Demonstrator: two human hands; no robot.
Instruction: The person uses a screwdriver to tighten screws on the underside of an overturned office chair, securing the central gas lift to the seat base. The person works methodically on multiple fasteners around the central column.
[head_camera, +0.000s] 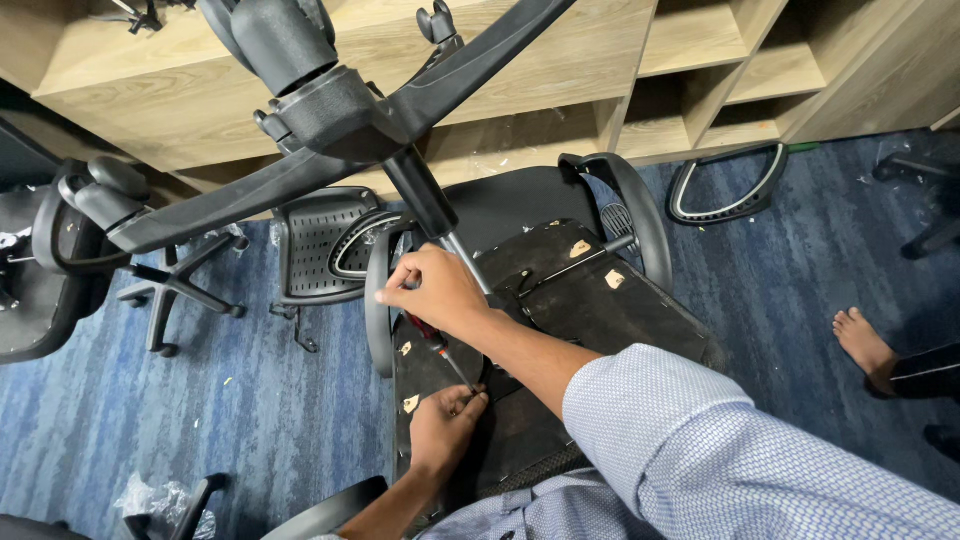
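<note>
Gripping the red-and-black handle of a screwdriver (440, 350), the right hand (437, 292) sits just left of the frame's centre with its fingers curled shut around the tool, and its blue patterned sleeve (720, 450) runs off toward the lower right corner. The screwdriver slants down and to the right, so that its tip meets the black underside of an upturned office chair seat (600, 310), which fills the middle of the picture. Directly below, the left hand (445, 425) rests on that seat with its fingertips drawn together in a pinch right at the tool's tip; what they pinch is too small to tell. Small pale torn patches dot the seat's underside near both hands. A chrome gas-lift column (465, 262) rises from the seat behind the right hand into a black sleeve and up to the chair's five-star base (340, 115), whose legs and castors spread across the upper left and top of the frame. Curved black armrests flank the seat on either side. Toward the left, a perforated black chair part (315, 240) and another office chair (60, 260) stand on the blue carpet (250, 400). Light wooden shelving (700, 70) runs along the top. A loose curved armrest (730, 185) lies on the carpet at upper right, and another person's bare foot (865, 345) shows at the right edge.
</note>
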